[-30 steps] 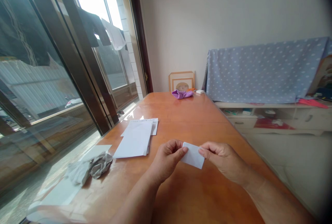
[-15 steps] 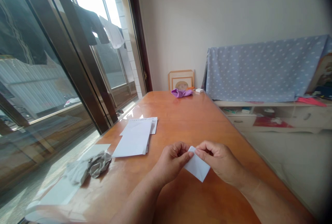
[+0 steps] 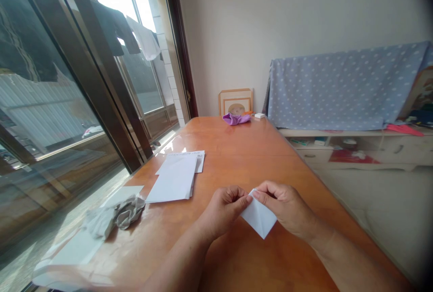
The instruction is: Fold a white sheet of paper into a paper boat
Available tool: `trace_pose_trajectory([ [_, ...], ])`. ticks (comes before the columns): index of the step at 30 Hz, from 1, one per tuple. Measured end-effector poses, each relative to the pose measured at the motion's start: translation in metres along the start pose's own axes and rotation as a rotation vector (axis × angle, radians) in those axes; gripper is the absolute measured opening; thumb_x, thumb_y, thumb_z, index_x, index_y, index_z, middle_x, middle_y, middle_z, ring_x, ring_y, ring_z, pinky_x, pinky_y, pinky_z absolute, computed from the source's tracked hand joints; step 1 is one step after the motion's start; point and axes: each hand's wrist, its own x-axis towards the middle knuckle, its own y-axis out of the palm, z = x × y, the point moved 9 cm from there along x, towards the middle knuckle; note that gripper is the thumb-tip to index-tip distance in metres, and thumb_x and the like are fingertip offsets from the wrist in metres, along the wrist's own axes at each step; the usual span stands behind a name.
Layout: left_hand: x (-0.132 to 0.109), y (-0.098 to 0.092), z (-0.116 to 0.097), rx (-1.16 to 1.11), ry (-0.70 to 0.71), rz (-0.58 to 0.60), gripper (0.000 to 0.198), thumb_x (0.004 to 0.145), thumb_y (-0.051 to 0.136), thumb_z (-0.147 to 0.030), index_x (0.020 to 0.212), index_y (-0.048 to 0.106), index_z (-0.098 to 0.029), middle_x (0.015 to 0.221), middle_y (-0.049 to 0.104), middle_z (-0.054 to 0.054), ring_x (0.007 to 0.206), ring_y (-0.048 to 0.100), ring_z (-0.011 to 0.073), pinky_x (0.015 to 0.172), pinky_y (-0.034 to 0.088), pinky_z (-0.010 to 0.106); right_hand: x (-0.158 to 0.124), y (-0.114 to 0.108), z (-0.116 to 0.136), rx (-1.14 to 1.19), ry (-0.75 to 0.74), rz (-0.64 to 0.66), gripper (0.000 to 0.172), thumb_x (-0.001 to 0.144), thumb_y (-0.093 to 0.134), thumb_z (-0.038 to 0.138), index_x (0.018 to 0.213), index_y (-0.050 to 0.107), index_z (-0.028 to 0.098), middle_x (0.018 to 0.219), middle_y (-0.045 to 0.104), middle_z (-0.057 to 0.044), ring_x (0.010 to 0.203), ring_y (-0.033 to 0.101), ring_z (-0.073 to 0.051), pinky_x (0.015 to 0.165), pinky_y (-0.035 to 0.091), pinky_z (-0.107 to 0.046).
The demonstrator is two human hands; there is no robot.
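A small folded piece of white paper (image 3: 260,219) is held between both hands above the near part of the wooden table (image 3: 233,143). It hangs with one corner pointing down toward me, and a crease runs along its middle. My left hand (image 3: 230,206) pinches its upper left edge between thumb and curled fingers. My right hand (image 3: 282,201) pinches the top corner, its thumb lying on the paper. The two thumb tips are close together. Parts of the paper's upper edges are hidden under the fingers.
Left of my hands lies a stack of white paper sheets (image 3: 176,177), some with writing. A crumpled grey cloth (image 3: 128,211) rests nearer me. At the far end sit a purple cloth (image 3: 236,119) and a small white box (image 3: 259,115). Glass doors stand left, a low cabinet (image 3: 392,147) right.
Both hands keep their pinch on the paper. My right hand has shifted slightly, and the paper's right corner has moved a little to the right. The view has tilted slightly.
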Motion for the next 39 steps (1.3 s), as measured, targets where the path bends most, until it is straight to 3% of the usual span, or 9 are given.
trace_pose_trajectory([
  [9,-0.003,-0.008,0.002,0.069,-0.040,-0.021,0.044,0.090,0.060,-0.057,0.072,0.059,-0.017,0.065,0.062,0.001,0.062,0.052,0.0139,0.059,0.037,0.025,0.001,-0.010,-0.009,0.164,0.089,-0.052,0.038,0.088,0.064,0.055,0.080,0.066,0.018,0.068,0.058,0.002,0.061,0.050,-0.014,0.055,0.038,-0.027],
  [15,-0.003,-0.014,-0.003,0.103,-0.016,-0.113,0.051,0.092,0.054,-0.061,0.068,0.060,-0.017,0.066,0.064,0.004,0.063,0.054,0.0155,0.062,0.040,0.027,0.002,-0.015,-0.010,0.221,0.101,-0.113,0.039,0.084,0.068,0.057,0.078,0.066,0.019,0.065,0.059,0.002,0.060,0.049,-0.014,0.055,0.038,-0.027],
  [18,-0.002,-0.002,-0.002,-0.052,-0.008,-0.039,0.057,0.095,0.047,-0.064,0.070,0.065,-0.015,0.070,0.066,0.007,0.067,0.057,0.0170,0.068,0.043,0.029,0.004,-0.021,-0.014,0.305,0.120,-0.190,0.038,0.083,0.070,0.056,0.078,0.066,0.019,0.066,0.060,0.001,0.060,0.050,-0.015,0.057,0.040,-0.028],
  [21,-0.002,0.018,0.007,-0.161,-0.064,0.092,0.052,0.090,0.057,-0.062,0.076,0.068,-0.014,0.074,0.067,0.007,0.069,0.058,0.0169,0.070,0.044,0.029,0.005,-0.024,-0.018,0.378,0.129,-0.252,0.037,0.082,0.071,0.056,0.078,0.065,0.019,0.066,0.061,0.000,0.060,0.051,-0.015,0.058,0.041,-0.029],
  [24,-0.002,0.026,0.017,-0.177,-0.130,0.132,0.045,0.086,0.065,-0.060,0.081,0.067,-0.015,0.071,0.066,0.005,0.066,0.056,0.0158,0.067,0.042,0.028,0.004,-0.025,-0.019,0.392,0.135,-0.288,0.037,0.080,0.073,0.056,0.077,0.065,0.019,0.066,0.061,0.000,0.060,0.051,-0.016,0.059,0.042,-0.029],
  [28,-0.001,0.021,0.012,-0.096,-0.068,0.117,0.044,0.090,0.061,-0.058,0.076,0.061,-0.016,0.065,0.059,0.001,0.060,0.048,0.0125,0.061,0.034,0.025,0.003,-0.019,-0.021,0.470,0.173,-0.249,0.038,0.079,0.073,0.056,0.078,0.065,0.019,0.065,0.061,0.000,0.060,0.052,-0.016,0.059,0.043,-0.030],
  [34,-0.003,0.017,0.006,-0.064,-0.024,0.136,0.041,0.095,0.055,-0.054,0.083,0.060,-0.016,0.067,0.050,-0.002,0.060,0.040,0.0115,0.059,0.028,0.025,0.006,-0.016,-0.017,0.487,0.164,-0.176,0.039,0.082,0.070,0.055,0.091,0.069,0.018,0.075,0.066,-0.003,0.070,0.057,-0.019,0.067,0.045,-0.031],
  [39,-0.003,0.015,0.008,-0.039,-0.044,0.094,0.044,0.093,0.056,-0.056,0.075,0.056,-0.017,0.066,0.052,-0.001,0.060,0.041,0.0119,0.059,0.029,0.025,0.007,-0.020,-0.021,0.416,0.167,-0.167,0.036,0.082,0.071,0.053,0.075,0.064,0.018,0.067,0.061,0.000,0.064,0.050,-0.015,0.064,0.041,-0.028],
])
